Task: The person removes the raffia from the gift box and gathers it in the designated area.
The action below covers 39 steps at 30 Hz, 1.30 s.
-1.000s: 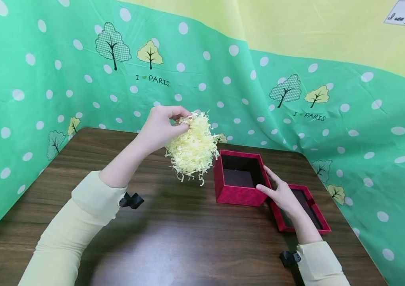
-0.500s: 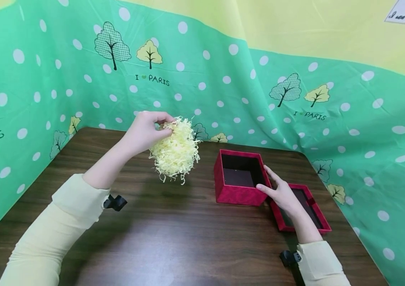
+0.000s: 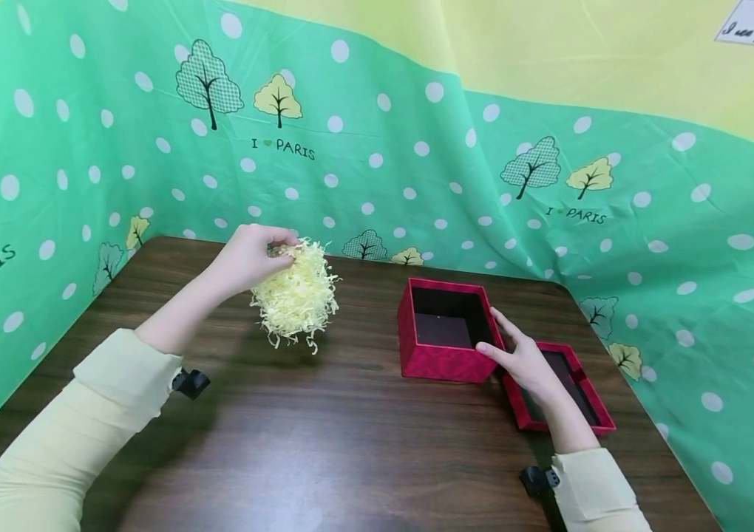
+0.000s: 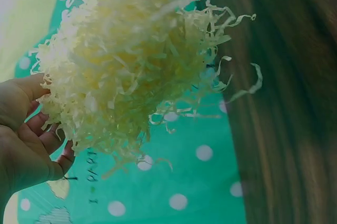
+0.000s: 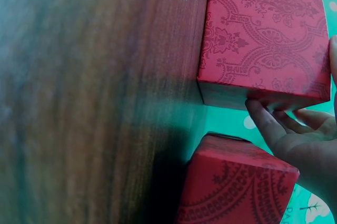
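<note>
My left hand (image 3: 250,255) pinches a bundle of pale yellow shredded paper (image 3: 297,292) by its top, and holds it above the left half of the table. Loose strands dangle from the bundle. In the left wrist view the shredded paper (image 4: 126,66) covers part of the fingers. An uncovered red box (image 3: 446,363) with a dark inside stands right of centre. My right hand (image 3: 523,362) rests against its right side, with the thumb at the near right corner. The right wrist view shows fingers touching the side of the patterned box (image 5: 268,34).
A red lid (image 3: 526,414) lies with its dark inside up, just right of the box and partly under my right forearm. The brown wooden table (image 3: 324,443) ends at a green dotted curtain (image 3: 377,133) behind and at both sides.
My left hand has moved left and down with the shredded paper, away from the red box. My right hand, the box and the lid have stayed where they were.
</note>
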Motion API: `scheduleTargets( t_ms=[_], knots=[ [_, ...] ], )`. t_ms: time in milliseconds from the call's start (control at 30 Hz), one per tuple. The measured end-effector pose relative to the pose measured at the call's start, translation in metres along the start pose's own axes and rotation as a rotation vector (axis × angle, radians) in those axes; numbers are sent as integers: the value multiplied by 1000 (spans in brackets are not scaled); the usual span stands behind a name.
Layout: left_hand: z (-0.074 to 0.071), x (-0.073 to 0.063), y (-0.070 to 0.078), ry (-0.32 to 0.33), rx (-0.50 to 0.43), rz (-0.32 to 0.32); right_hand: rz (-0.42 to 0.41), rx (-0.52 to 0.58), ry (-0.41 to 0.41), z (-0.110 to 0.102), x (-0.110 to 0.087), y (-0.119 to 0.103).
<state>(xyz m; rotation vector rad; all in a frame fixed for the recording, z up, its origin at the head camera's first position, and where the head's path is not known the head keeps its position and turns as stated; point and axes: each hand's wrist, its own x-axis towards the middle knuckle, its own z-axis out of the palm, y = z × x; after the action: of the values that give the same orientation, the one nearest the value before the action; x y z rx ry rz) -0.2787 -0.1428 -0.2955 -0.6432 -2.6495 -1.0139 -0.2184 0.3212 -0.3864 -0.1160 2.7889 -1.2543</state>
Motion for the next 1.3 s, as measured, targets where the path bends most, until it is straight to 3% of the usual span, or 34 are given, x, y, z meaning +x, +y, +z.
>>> scheduleTargets(
  t_ms=[300, 600, 933, 1300],
  knots=[
    [8, -5, -28, -53, 97, -9, -4, 3, -3, -1, 0, 2],
    [26, -4, -57, -53, 262, 45, -8, 7, -2, -1, 1, 1],
    [44, -6, -83, -93, 247, -29, -16, 14, 1, 0, 1, 0],
    [63, -6, -101, -144, 188, -48, -16, 16, 5, 0, 0, 1]
  ],
)
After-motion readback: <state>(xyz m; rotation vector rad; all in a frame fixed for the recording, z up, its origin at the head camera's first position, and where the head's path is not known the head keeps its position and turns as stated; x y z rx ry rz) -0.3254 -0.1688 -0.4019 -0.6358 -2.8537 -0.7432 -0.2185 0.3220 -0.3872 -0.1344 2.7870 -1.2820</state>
